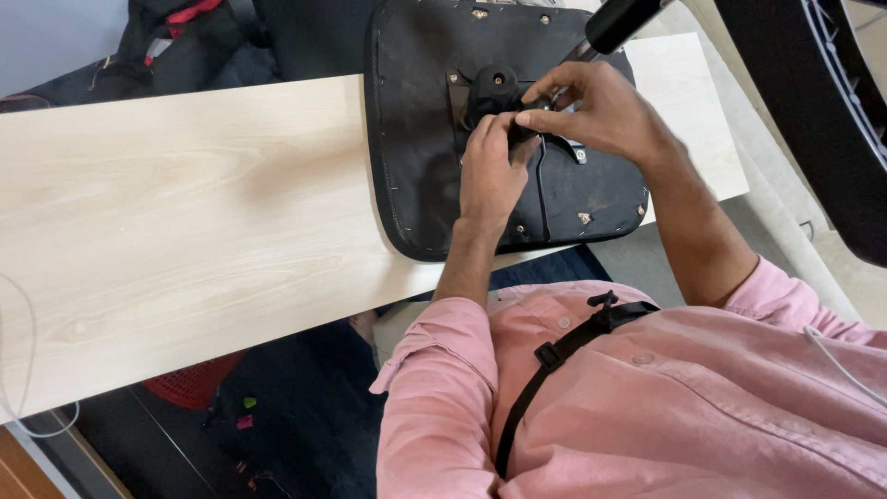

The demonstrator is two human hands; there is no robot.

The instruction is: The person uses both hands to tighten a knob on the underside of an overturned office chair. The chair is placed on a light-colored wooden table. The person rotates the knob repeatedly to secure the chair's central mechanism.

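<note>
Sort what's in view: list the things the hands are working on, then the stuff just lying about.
In hand: left hand, right hand, black seat pad, its black metal mechanism.

Lying about: wooden tabletop, red basket, white cable, dark bag.

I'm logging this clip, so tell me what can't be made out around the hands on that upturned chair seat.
- Head view: what the left hand and right hand pinch; the fingers cover it.
- Black mechanism on the chair seat: its lower part is behind both hands.
- Black cylinder: cut off by the top edge.
- Red basket: mostly under the wooden board.
</note>
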